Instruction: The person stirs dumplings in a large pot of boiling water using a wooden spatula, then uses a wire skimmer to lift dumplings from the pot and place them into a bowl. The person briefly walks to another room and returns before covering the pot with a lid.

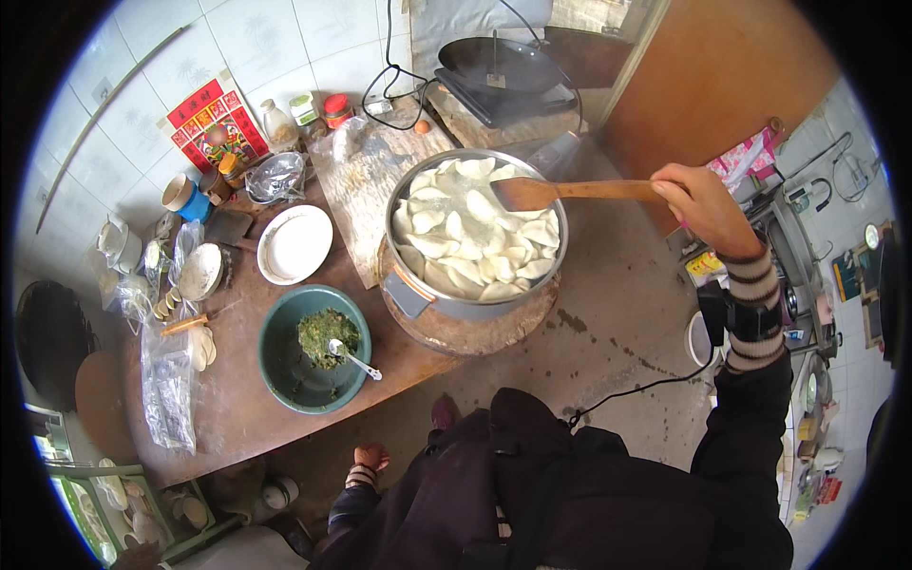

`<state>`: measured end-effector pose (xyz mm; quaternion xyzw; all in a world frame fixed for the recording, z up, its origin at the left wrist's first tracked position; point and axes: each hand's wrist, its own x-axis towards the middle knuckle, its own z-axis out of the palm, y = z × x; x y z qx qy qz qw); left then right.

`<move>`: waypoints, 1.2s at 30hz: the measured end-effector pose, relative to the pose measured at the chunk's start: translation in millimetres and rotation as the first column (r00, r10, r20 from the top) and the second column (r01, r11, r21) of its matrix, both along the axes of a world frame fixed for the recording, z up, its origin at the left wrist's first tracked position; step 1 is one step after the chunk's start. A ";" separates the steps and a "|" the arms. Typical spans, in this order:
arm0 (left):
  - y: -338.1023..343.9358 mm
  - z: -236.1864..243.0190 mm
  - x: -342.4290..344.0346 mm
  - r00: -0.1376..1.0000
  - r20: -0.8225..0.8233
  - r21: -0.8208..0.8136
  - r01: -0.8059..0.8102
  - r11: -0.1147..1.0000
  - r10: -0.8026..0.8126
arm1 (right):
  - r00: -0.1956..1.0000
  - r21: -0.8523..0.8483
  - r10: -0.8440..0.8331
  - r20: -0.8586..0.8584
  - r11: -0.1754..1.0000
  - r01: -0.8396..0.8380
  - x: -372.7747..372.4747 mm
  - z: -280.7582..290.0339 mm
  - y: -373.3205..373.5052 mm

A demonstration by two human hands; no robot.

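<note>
My right hand (698,204) is closed around the handle of a wooden spatula (608,190). The spatula's flat blade rests over the right rim of a large metal pot (470,309), at the edge of the food. Many pale dumplings (465,233) crowd the pot, with cloudy liquid and steam among them. A round wooden board (513,323) lies under the pot at the table's right end. Low beside my body, my left hand (370,457) hangs below the table edge, its fingers curled and nothing visible in them.
On the brown table (237,432) stand a green bowl (271,366) of chopped green filling with a spoon (359,361), a white dish (294,245) and a plastic bag (169,389). Behind the pot lies a floured board (356,190) with an egg (422,126). A black pan (499,66) sits farther back.
</note>
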<state>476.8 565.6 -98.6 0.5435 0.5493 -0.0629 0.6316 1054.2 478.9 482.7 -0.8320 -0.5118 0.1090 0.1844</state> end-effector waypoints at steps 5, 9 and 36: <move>-0.2 -5.2 -1.6 0.997 -0.002 -0.079 -0.079 0.994 0.080 | 0.992 0.074 0.038 -0.117 0.997 -0.029 -36.9 -12.8 -23.0; 2.5 -10.5 -3.6 0.992 -0.006 -0.127 -0.127 0.984 0.128 | 0.965 0.081 0.039 -0.259 0.997 -0.018 -56.8 -37.8 -24.5; -5.7 -12.1 -8.5 1.000 0.004 -0.065 -0.017 0.998 0.017 | 0.933 0.221 0.263 0.244 0.922 -0.318 -87.8 -104.4 -3.9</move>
